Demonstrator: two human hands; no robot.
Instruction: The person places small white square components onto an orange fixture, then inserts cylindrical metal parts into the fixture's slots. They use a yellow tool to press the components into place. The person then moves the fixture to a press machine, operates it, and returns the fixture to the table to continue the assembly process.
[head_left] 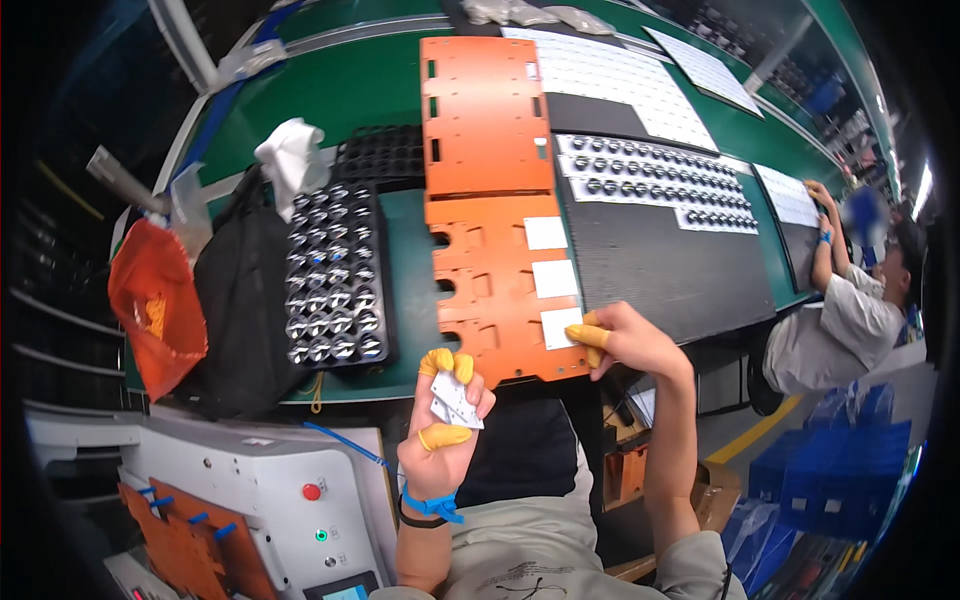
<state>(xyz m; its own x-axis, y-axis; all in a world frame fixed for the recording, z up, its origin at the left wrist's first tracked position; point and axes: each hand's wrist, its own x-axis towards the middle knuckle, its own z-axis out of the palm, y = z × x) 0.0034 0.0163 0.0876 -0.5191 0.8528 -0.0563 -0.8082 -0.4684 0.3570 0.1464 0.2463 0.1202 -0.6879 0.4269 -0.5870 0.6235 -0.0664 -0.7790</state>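
On the green desk (330, 90), left of centre, a black tray (335, 275) sat with its pockets filled by rows of small shiny round parts, and an empty black tray (385, 152) lay just beyond it. Farther right, a dark mat (660, 260) carried white strips (655, 180) holding more small round parts, too small to make out singly. Two orange plates lay end to end in the middle; the near orange plate (490, 295), notched along its left edge, bore three white square labels (553, 278) in a column. The right hand (625, 338), in yellow finger cots, pinched shut on the nearest label at the plate's near right corner. The left hand (445, 420), also with yellow cots, was closed around a small stack of white labels (455, 400), held up near the plate's near edge. At the left rim a black bag (240, 300) and an orange bag (155, 305) hid their contents. A seated person (850, 310) at the far right was partly cut off.
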